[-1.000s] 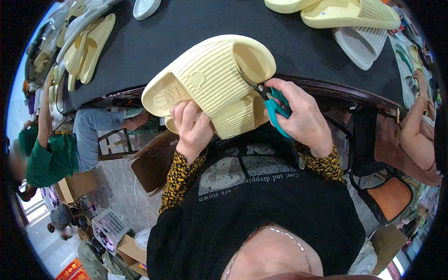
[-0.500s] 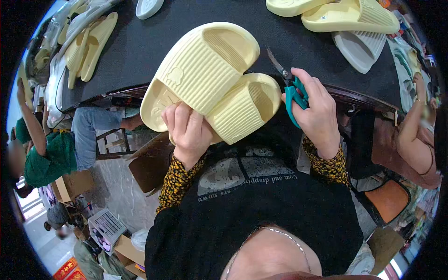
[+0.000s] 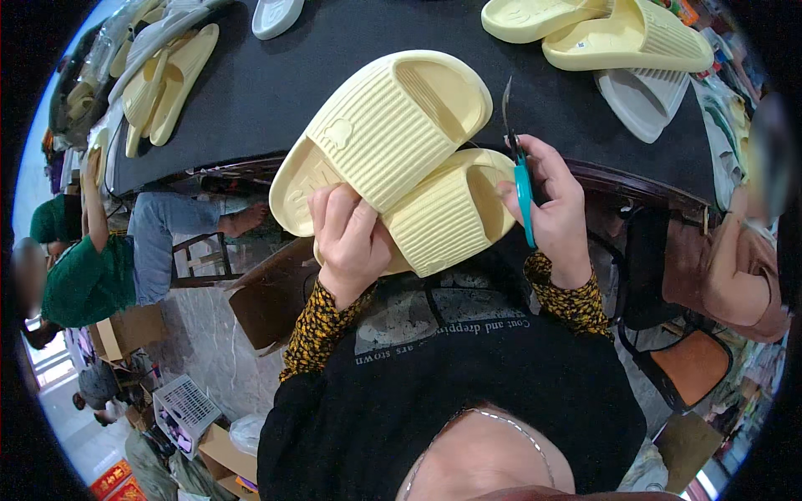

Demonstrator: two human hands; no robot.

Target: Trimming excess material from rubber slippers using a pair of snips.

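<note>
My left hand (image 3: 347, 238) is closed around the inner edges of a pair of pale yellow slide sandals, held up at the table's near edge. The upper slide (image 3: 380, 138) has a ribbed strap with a small raised emblem. Partly behind it lies the lower slide (image 3: 447, 217), its strap ribbed too. In my right hand (image 3: 555, 204) are scissors (image 3: 524, 188) with teal handles, blades pointing up and away, just right of the slides. Fingers of that hand come close to the lower slide's opening; whether they touch it I cannot tell.
On the black table (image 3: 351, 33) lie yellow slides (image 3: 626, 37) and a grey slide (image 3: 643, 100) at far right, more yellow slides (image 3: 171, 88) at left, and a light slide (image 3: 276, 15) at the back. People sit at both sides. An orange-seated chair (image 3: 689, 367) stands right.
Both slides have shifted slightly right and nearer with my left hand. The scissors have turned, so their handles show edge-on and the blades point more upright.
</note>
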